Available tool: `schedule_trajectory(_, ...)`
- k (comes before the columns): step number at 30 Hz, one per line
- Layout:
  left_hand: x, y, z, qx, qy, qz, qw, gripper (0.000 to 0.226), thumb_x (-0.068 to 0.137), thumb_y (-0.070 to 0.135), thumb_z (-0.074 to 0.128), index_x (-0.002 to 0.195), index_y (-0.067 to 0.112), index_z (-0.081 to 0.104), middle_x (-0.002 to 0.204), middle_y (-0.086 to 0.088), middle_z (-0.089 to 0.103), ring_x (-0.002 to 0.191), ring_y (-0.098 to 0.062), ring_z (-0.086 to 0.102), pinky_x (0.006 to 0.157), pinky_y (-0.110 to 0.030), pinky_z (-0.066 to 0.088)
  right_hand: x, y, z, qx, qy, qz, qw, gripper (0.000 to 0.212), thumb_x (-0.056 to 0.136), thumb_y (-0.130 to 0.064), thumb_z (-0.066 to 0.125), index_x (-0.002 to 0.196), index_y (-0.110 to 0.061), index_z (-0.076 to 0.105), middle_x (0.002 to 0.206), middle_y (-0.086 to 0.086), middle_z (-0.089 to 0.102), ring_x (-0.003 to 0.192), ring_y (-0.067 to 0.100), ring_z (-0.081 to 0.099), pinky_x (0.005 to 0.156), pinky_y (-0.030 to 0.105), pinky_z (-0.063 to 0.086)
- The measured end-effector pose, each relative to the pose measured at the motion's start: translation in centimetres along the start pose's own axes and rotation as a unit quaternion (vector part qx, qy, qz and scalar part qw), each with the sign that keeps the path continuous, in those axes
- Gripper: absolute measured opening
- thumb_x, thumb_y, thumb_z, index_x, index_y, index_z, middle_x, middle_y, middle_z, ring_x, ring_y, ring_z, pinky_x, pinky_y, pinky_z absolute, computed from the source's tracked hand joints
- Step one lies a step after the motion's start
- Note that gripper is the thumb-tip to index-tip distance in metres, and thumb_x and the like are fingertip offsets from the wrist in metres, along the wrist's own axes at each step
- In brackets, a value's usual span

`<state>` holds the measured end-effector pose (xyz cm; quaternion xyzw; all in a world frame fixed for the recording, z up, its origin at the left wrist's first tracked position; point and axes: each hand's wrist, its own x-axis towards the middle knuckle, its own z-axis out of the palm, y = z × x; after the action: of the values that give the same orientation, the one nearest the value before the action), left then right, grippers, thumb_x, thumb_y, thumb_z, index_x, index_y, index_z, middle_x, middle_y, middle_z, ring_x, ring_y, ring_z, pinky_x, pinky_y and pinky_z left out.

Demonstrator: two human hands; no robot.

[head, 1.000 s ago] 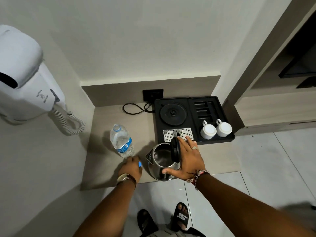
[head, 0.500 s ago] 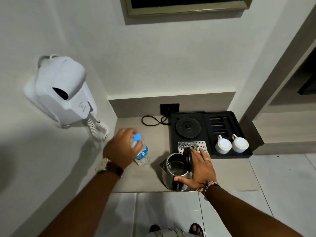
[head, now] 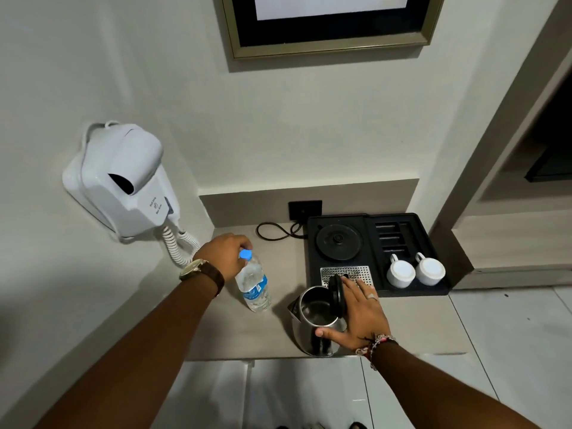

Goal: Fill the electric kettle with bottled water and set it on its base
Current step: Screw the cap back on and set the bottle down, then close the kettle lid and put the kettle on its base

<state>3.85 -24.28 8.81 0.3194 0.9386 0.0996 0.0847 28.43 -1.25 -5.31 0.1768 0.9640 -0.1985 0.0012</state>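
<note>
A clear water bottle (head: 255, 289) with a blue label stands upright on the beige counter (head: 241, 335). My left hand (head: 224, 255) is at its top, fingers closed around the blue cap (head: 246, 254). To its right stands the steel kettle (head: 311, 320), its black lid (head: 335, 300) tipped up and the inside showing. My right hand (head: 362, 317) grips the kettle on its right side, thumb across the body and fingers spread behind the lid. The round black kettle base (head: 339, 242) sits empty in the black tray (head: 418, 221) behind the kettle.
Two white cups (head: 400, 274) (head: 430, 271) lie upside down in the tray's right half. A black cord (head: 275, 232) runs from the tray to a wall outlet (head: 305, 209). A white hair dryer (head: 123, 181) with a coiled cord hangs on the left wall. A framed picture (head: 328, 44) hangs above.
My left hand rose from the counter with the blue cap to the bottle's top. The view tilted upward. My right hand stayed on the kettle.
</note>
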Motion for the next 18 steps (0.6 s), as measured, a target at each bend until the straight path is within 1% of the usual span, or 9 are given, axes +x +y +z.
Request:
schedule_trajectory(3,-0.1,-0.2,0.1,-0.037,-0.001,-0.014,0.999,0.046,0.087,0.036,0.077,0.13,0.029,0.061,0.123,0.007,0.067,0.108,-0.02,0.063,0.09,-0.033,0.05,0.1,0.0,0.1,0.002,0.003,0.002,1.0,0.142,0.053,-0.112,0.034,0.161,-0.02,0.029,0.168,0.003,0.033,0.157,0.036,0.02,0.129,0.053,0.02)
schedule_trajectory(5,-0.3,-0.3,0.3,-0.052,0.007,-0.013,0.999,0.045,0.09,0.039,0.074,0.131,0.028,0.06,0.124,0.007,0.068,0.111,-0.021,0.064,0.093,-0.035,0.051,0.2,0.1,0.1,0.004,0.006,0.001,1.0,0.142,0.053,-0.112,0.036,0.161,-0.02,0.03,0.168,0.002,0.034,0.157,0.036,0.022,0.129,0.054,0.021)
schedule_trajectory(7,-0.7,0.1,0.4,-0.036,0.006,-0.009,0.999,0.05,0.09,0.037,0.073,0.137,0.03,0.056,0.137,0.003,0.064,0.123,-0.026,0.058,0.099,-0.041,0.051,0.3,0.2,0.3,0.009,0.009,-0.005,1.0,0.142,0.053,-0.111,0.038,0.161,-0.019,0.032,0.167,0.003,0.036,0.156,0.038,0.023,0.129,0.055,0.021)
schedule_trajectory(9,-1.4,1.7,0.2,-0.019,0.055,-0.015,0.998,0.063,0.087,0.046,0.072,0.144,0.033,0.048,0.149,0.005,0.052,0.132,-0.03,0.048,0.102,-0.049,0.049,0.4,0.4,0.4,0.012,0.011,-0.012,1.0,0.142,0.053,-0.111,0.041,0.16,-0.019,0.032,0.167,0.003,0.037,0.156,0.036,0.024,0.129,0.054,0.021)
schedule_trajectory(11,-2.4,5.2,0.4,-0.053,0.118,0.055,0.99,0.063,0.087,0.055,0.065,0.144,0.035,0.047,0.148,0.007,0.051,0.129,-0.028,0.049,0.1,-0.049,0.049,0.4,0.7,0.5,0.015,0.011,-0.021,1.0,0.141,0.052,-0.11,0.045,0.16,-0.019,0.033,0.166,0.003,0.038,0.156,0.035,0.024,0.129,0.053,0.022)
schedule_trajectory(12,-2.8,7.6,1.1,-0.066,0.108,0.12,0.985,0.061,0.089,0.059,0.058,0.145,0.036,0.046,0.147,0.007,0.052,0.128,-0.025,0.051,0.1,-0.048,0.049,0.5,0.8,0.5,0.014,0.01,-0.027,0.999,0.141,0.052,-0.11,0.047,0.159,-0.018,0.034,0.165,0.003,0.039,0.155,0.034,0.025,0.129,0.052,0.023)
schedule_trajectory(14,-3.7,12.8,3.2,-0.038,0.026,0.239,0.97,0.061,0.094,0.064,0.044,0.149,0.037,0.04,0.151,0.007,0.05,0.135,-0.022,0.046,0.105,-0.048,0.044,0.6,1.0,0.5,0.023,0.013,-0.044,0.999,0.138,0.053,-0.107,0.053,0.157,-0.019,0.034,0.162,0.004,0.041,0.153,0.033,0.029,0.128,0.053,0.025)
schedule_trajectory(16,-4.5,16.5,5.7,0.035,-0.061,0.258,0.964,0.063,0.098,0.062,0.039,0.154,0.034,0.034,0.158,0.006,0.042,0.146,-0.024,0.033,0.113,-0.052,0.034,0.6,1.1,0.4,0.061,0.019,-0.066,0.996,0.132,0.054,-0.104,0.06,0.155,-0.022,0.036,0.159,0.003,0.044,0.151,0.028,0.034,0.126,0.053,0.03)
schedule_trajectory(18,-4.7,17.0,7.4,0.068,-0.082,0.221,0.969,0.062,0.101,0.051,0.042,0.157,0.03,0.029,0.161,0.006,0.038,0.15,-0.024,0.026,0.119,-0.05,0.024,0.5,1.3,0.2,0.106,0.007,-0.073,0.992,0.13,0.053,-0.1,0.067,0.155,-0.025,0.035,0.159,-0.001,0.044,0.15,0.021,0.036,0.126,0.049,0.032)
